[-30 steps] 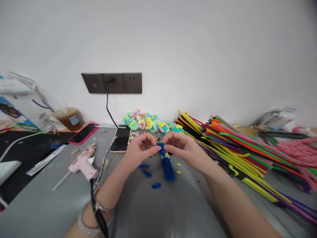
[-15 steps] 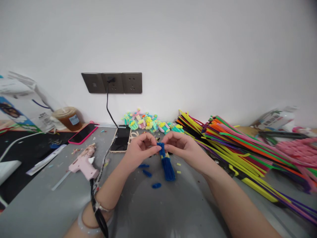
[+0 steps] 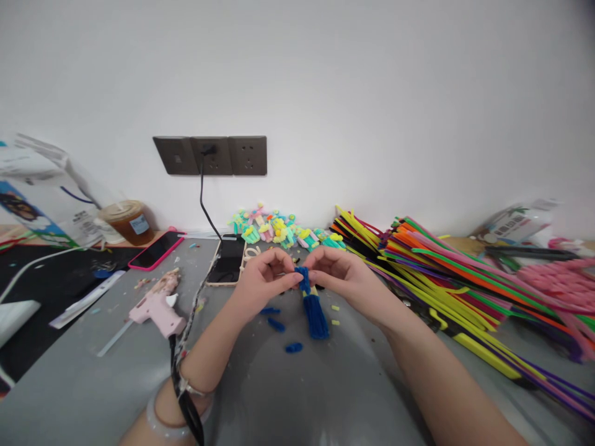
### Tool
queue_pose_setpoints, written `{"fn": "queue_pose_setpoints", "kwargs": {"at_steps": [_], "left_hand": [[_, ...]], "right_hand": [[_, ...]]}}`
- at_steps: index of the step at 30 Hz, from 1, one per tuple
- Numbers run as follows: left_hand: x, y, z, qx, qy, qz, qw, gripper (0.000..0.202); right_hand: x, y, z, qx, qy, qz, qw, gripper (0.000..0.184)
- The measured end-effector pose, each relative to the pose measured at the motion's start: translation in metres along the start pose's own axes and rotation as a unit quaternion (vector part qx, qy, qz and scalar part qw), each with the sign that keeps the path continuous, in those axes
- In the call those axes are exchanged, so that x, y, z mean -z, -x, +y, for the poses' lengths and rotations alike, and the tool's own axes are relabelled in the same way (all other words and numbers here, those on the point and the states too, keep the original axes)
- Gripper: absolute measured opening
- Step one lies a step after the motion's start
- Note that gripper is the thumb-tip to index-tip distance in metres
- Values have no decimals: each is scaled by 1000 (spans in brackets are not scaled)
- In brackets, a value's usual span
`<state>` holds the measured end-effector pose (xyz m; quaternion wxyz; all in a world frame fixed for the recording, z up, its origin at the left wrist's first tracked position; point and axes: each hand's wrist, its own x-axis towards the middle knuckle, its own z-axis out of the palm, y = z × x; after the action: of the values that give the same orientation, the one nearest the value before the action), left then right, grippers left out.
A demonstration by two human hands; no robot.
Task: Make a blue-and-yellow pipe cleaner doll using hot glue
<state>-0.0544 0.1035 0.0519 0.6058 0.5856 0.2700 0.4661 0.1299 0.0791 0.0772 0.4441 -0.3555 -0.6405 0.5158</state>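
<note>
Between my two hands is a short fuzzy blue pipe cleaner piece, pinched at its sides by fingertips. My left hand is closed on its left side, thumb against forefinger. From the right, my right hand pinches the same piece. Just below the fingers lies a bundle of blue pipe cleaners with a pale yellow band near its top; whether it joins the held piece I cannot tell. Several short blue pieces are scattered to its left, and small yellow bits to its right.
A pink glue gun with a black cord lies left of my forearm. Phones and a drink cup stand behind. Small pastel pipe cleaner pieces pile against the wall. Long coloured pipe cleaners and a yellow cutter spread at right.
</note>
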Motion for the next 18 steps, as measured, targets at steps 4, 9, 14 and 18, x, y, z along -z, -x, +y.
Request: {"fn": "queue_pose_setpoints", "kwargs": {"at_steps": [4, 9, 14, 18], "left_hand": [[0, 0, 1, 1, -11, 3, 1000, 30], [-1, -1, 3, -1, -7, 5, 1000, 31], [-3, -1, 3, -9, 15, 8, 1000, 29], [-3, -1, 2, -7, 21, 12, 1000, 30]], "right_hand": [[0, 0, -1, 0, 6, 1, 1000, 23], [0, 0, -2, -3, 8, -5, 1000, 24], [0, -1, -1, -1, 3, -2, 1000, 21], [-1, 0, 0, -4, -5, -2, 1000, 19]]}}
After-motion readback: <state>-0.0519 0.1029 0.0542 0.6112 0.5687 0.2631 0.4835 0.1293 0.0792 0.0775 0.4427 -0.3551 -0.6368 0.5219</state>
